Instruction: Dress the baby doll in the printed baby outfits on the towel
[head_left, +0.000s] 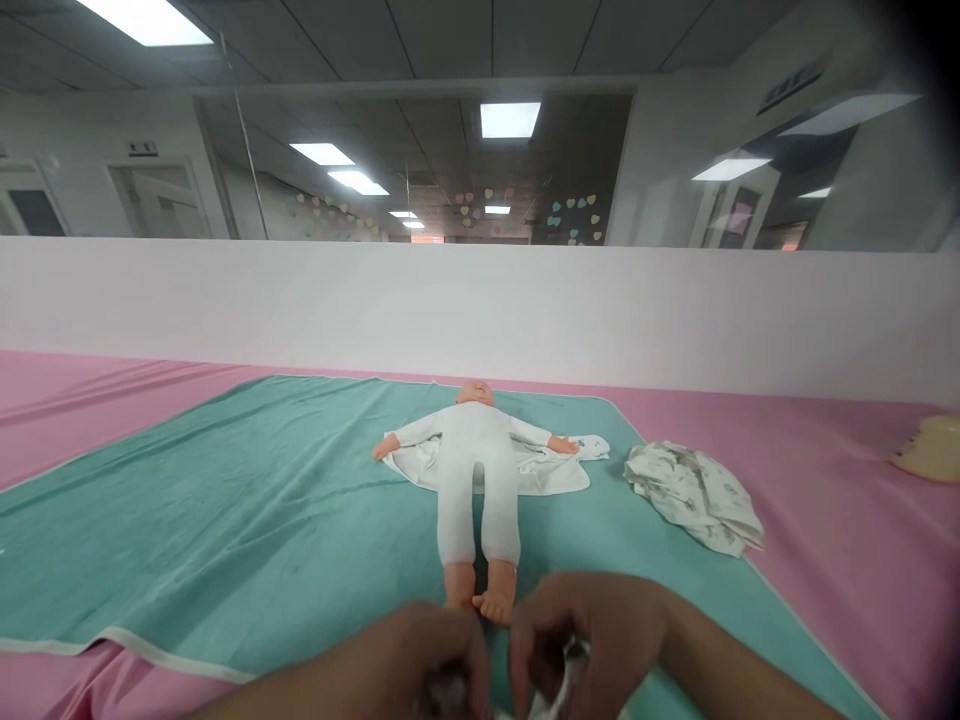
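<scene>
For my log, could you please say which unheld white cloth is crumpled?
The patterned white cloth right of the white-suited doll; the cloth underneath lies spread.

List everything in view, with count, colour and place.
doll: 1, white-clad, centre
spread cloth: 1, white, beneath doll
blanket: 1, teal, under doll
sheet: 1, pink, under blanket
crumpled cloth: 1, white patterned, right
unclear object: 1, yellowish, right edge
low wall: 1, white, behind doll
ceiling lights: several, white, above
heart decorations: many, pastel, background
doors: several, pale, background
fabric: 1, white, in right hand
left hand: 1, bottom centre, grip blurred
right hand: 1, bottom centre-right, pinching fabric
</scene>
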